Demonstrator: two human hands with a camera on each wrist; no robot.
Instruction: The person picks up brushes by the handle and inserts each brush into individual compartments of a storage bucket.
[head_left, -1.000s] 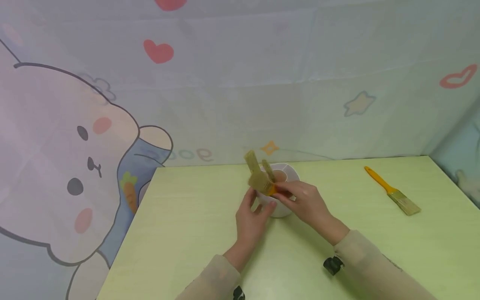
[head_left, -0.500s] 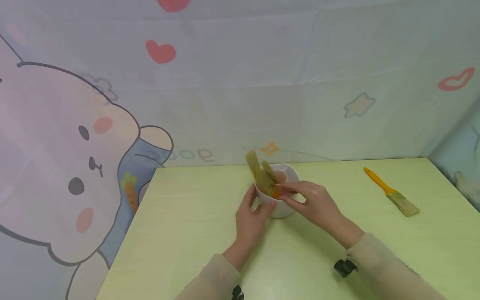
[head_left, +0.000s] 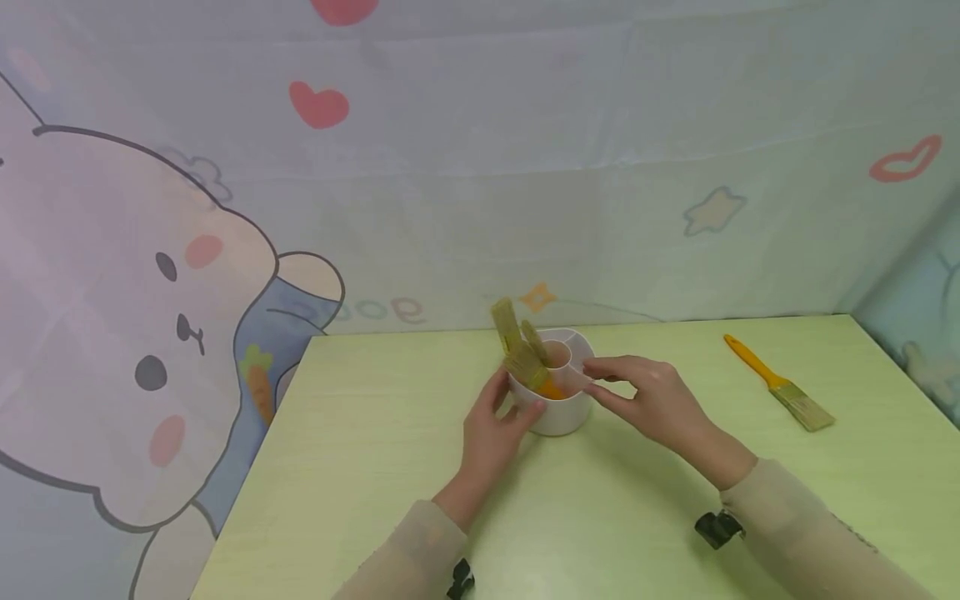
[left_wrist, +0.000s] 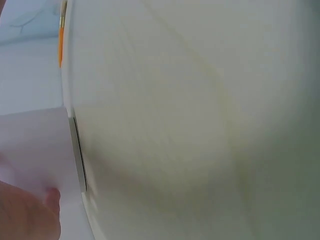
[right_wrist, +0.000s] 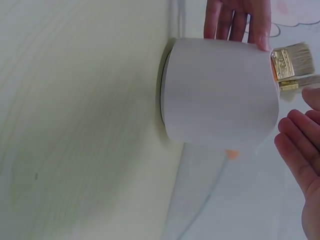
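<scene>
At 8 o'clock on the cup your left hand grips it, while your right hand, fingers parted and empty at 3, seems midway through loading brushes inside and likely needs to reach the stray brush, well out at 3.

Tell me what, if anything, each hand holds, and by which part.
Left hand: the white, round, divided container, by its outer wall. Right hand: nothing visible.

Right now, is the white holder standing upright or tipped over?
Upright: the head view shows the white holder standing base-down on the table, brushes poking out of its top.
</scene>
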